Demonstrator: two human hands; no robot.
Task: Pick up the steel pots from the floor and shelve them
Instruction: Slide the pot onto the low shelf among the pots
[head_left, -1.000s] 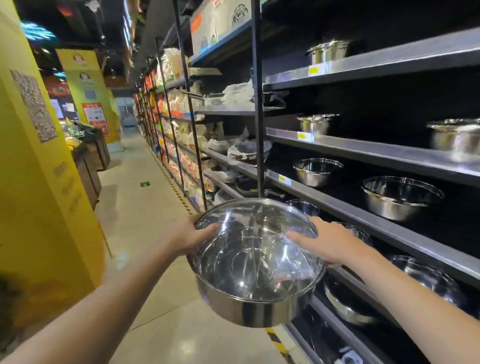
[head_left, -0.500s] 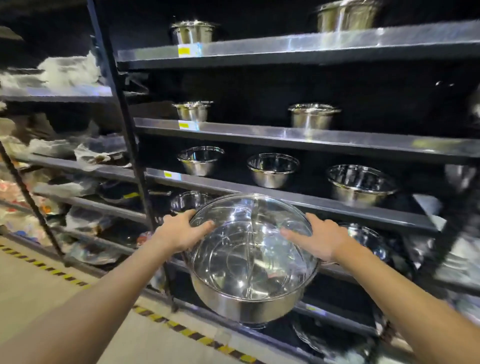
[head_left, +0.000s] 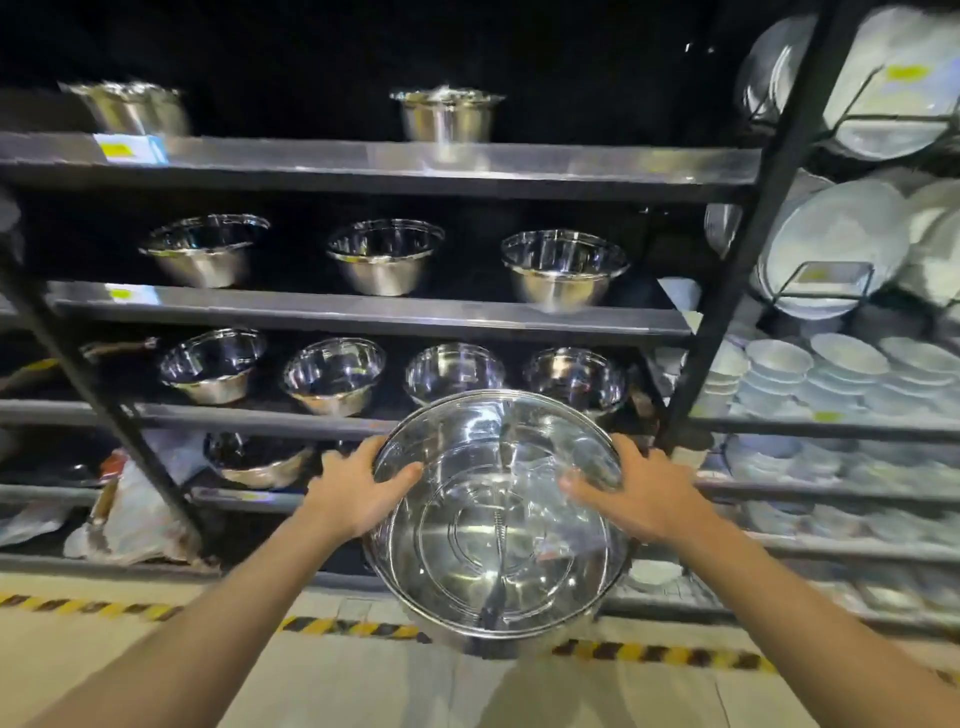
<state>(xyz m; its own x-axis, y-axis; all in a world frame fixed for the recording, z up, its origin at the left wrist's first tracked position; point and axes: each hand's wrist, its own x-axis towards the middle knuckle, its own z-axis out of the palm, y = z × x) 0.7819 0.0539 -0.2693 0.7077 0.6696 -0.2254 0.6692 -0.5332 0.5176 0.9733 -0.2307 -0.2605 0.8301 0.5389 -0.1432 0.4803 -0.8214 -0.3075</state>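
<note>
A large shiny steel pot (head_left: 496, 540) is held in the air in front of a dark metal shelf unit (head_left: 363, 317). My left hand (head_left: 356, 491) grips its left rim, thumb inside. On the right rim sits my right hand (head_left: 631, 493), thumb inside too. The pot's open mouth tilts toward me and its inside shows a ringed bottom. It hangs level with the lower shelves, above the floor's striped tape.
Steel bowls (head_left: 563, 267) and lidded pots (head_left: 447, 117) line the shelves. White plates (head_left: 836, 244) and stacked bowls (head_left: 810, 374) fill the rack to the right past a black upright post (head_left: 748, 244). Yellow-black floor tape (head_left: 353, 626) runs along the shelf base.
My view has swung right from the aisle and now faces the shelves square on. The pot stays in both hands and now sits in front of the right part of the lower shelves.
</note>
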